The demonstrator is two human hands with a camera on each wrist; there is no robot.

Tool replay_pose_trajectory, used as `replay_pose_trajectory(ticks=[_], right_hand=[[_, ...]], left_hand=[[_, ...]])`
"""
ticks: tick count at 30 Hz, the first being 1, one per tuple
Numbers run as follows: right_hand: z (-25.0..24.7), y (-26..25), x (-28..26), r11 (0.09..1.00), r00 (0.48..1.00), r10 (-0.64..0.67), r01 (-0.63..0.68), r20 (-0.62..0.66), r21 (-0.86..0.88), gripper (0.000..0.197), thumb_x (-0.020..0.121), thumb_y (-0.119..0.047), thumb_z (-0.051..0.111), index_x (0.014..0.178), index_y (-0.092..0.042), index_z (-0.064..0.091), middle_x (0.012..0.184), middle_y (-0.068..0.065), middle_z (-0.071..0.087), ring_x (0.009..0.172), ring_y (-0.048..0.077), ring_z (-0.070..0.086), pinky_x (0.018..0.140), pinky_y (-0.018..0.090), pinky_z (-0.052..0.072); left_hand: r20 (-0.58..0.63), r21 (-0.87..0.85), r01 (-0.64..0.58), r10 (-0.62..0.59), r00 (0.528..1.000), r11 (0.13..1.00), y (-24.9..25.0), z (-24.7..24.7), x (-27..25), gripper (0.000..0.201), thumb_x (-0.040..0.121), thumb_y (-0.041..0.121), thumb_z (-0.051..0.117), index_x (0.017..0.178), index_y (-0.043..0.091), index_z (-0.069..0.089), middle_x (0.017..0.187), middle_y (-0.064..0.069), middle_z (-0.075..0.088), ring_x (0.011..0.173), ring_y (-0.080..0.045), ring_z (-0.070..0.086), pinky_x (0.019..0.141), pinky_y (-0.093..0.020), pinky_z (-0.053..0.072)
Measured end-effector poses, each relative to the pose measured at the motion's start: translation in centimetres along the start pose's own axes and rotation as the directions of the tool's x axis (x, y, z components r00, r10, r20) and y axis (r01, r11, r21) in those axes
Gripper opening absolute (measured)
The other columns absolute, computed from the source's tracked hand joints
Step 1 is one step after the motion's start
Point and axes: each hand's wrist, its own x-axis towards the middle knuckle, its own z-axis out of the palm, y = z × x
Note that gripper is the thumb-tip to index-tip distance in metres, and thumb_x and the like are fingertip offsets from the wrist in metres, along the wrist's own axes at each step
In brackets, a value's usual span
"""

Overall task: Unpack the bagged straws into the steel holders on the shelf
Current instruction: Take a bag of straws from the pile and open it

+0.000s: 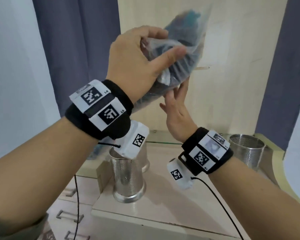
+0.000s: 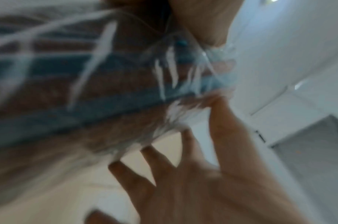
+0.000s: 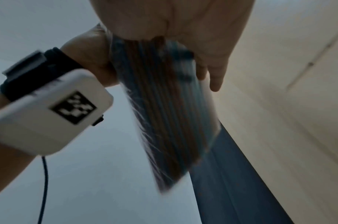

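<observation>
the pale wooden shelf (image 1: 171,196) carries the steel holders: one tall perforated holder (image 1: 128,179) stands near its front left, partly behind the left wrist camera, and a second holder (image 1: 246,149) stands well apart at the back right; both look empty of straws as far as can be seen. above them, in mid-air, the clear plastic bag (image 1: 178,54) of brown and blue straws is held up at a slant. the left hand (image 1: 140,61) grips it round the middle, fingers and thumb curled over the crinkled film. the right hand (image 1: 177,108) is spread wide below, fingertips just touching the bag's lower end and holding nothing. one pale straw (image 1: 202,68) pokes out sideways past the bag. the bag is probably light, the film thin and slippery, and the bundle inside stiff along its length but loose, so it likely handles best clasped round the middle, with the end seam pinched to open it.
</observation>
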Motion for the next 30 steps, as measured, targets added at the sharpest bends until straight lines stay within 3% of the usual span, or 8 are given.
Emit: replay_pose_trajectory(ticks=[3, 6, 8, 11, 15, 18, 22, 30], right_hand=[[-2.4, -2.7, 0.7, 0.998, 0.998, -0.06, 0.06, -0.034, -0.017, 0.107, 0.082, -0.082, 0.03, 0.153, -0.02, -0.021, 0.166, 0.003, -0.004, 0.153, 0.02, 0.009, 0.12, 0.053, 0.024], [-4.3, -4.2, -0.1, 0.995, 0.997, -0.064, 0.06, -0.05, -0.077, 0.106, 0.084, -0.08, 0.028, 0.156, -0.014, -0.014, 0.166, 0.008, 0.0, 0.152, 0.017, 0.011, 0.122, 0.049, 0.019], [-5.4, -4.7, -1.6, 0.993, 0.999, -0.017, 0.011, -0.05, -0.116, 0.105, 0.084, -0.081, 0.026, 0.156, -0.014, -0.01, 0.166, 0.006, 0.001, 0.152, 0.014, 0.011, 0.123, 0.042, 0.019], [-6.6, -4.3, -4.9, 0.983, 0.997, 0.058, -0.067, -0.058, -0.173, 0.096, 0.088, -0.073, 0.02, 0.156, -0.013, -0.012, 0.166, 0.005, 0.001, 0.149, 0.004, 0.012, 0.121, 0.021, 0.017], [-8.2, -1.9, -9.0, 0.964, 0.98, 0.181, -0.193, -0.079, -0.185, 0.083, 0.097, -0.062, 0.025, 0.156, -0.015, -0.01, 0.166, -0.002, -0.002, 0.151, 0.003, 0.004, 0.125, 0.035, 0.01], [-9.5, 0.0, -10.9, 0.935, 0.947, 0.31, -0.32, -0.088, -0.151, 0.075, 0.099, -0.045, 0.031, 0.156, -0.019, -0.01, 0.166, -0.005, -0.001, 0.149, -0.002, 0.006, 0.122, 0.022, 0.01], [-11.1, 2.6, -12.3, 0.905, 0.915, 0.392, -0.402, -0.09, -0.138, 0.081, 0.096, -0.05, 0.036, 0.157, -0.018, -0.006, 0.166, -0.003, 0.006, 0.151, 0.005, 0.009, 0.125, 0.039, 0.011], [-13.7, 4.2, -12.6, 0.825, 0.842, 0.54, -0.53, -0.005, -0.197, 0.069, 0.093, -0.067, 0.027, 0.155, -0.037, 0.02, 0.158, -0.014, 0.031, 0.146, 0.004, 0.026, 0.122, 0.048, 0.021]], left_hand=[[-0.036, -0.311, 0.049, -0.063, 0.997, 0.949, 2.3, 1.7, -0.2, 0.047, 0.084, 0.034, 0.074, 0.114, -0.002, 0.065, 0.098, -0.001, 0.073, 0.088, -0.006, 0.071, 0.079, -0.022, 0.054], [-0.04, -0.403, 0.192, -0.227, 0.973, 0.895, 3.8, 3.3, -1.4, 0.053, 0.091, 0.047, 0.059, 0.097, -0.005, 0.067, 0.064, 0.017, 0.061, 0.062, 0.003, 0.059, 0.067, -0.014, 0.045], [0.056, -0.469, 0.326, -0.341, 0.938, 0.821, 3.8, 4.7, -2.6, 0.065, 0.083, 0.069, 0.048, 0.09, 0.008, 0.069, 0.07, 0.013, 0.067, 0.07, -0.003, 0.063, 0.075, -0.024, 0.05], [0.307, -0.627, 0.526, -0.438, 0.845, 0.575, 3.5, 6.5, -4.9, 0.085, 0.073, 0.088, 0.038, 0.109, 0.016, 0.067, 0.113, -0.007, 0.068, 0.107, -0.022, 0.065, 0.095, -0.043, 0.051], [0.593, -0.724, 0.677, -0.382, 0.709, 0.132, 3.8, 9.2, -9.0, 0.086, 0.096, 0.064, 0.01, 0.084, 0.016, 0.081, 0.092, -0.005, 0.075, 0.087, -0.015, 0.071, 0.074, -0.027, 0.057], [0.608, -0.699, 0.708, -0.436, 0.664, 0.104, 2.5, 11.6, -11.5, 0.087, 0.1, 0.055, 0.007, 0.071, 0.02, 0.081, 0.084, -0.004, 0.076, 0.079, -0.012, 0.073, 0.064, -0.021, 0.056], [0.632, -0.672, 0.737, -0.466, 0.619, 0.068, 0.7, 14.4, -13.8, 0.078, 0.101, 0.052, 0.007, 0.093, 0.012, 0.073, 0.089, -0.004, 0.076, 0.084, -0.013, 0.073, 0.072, -0.025, 0.056], [0.608, -0.5, 0.731, -0.413, 0.678, 0.465, -1.6, 15.8, -14.8, 0.074, 0.086, 0.073, 0.015, 0.115, 0.025, 0.063, 0.106, 0.006, 0.074, 0.104, -0.009, 0.068, 0.091, -0.029, 0.051]])
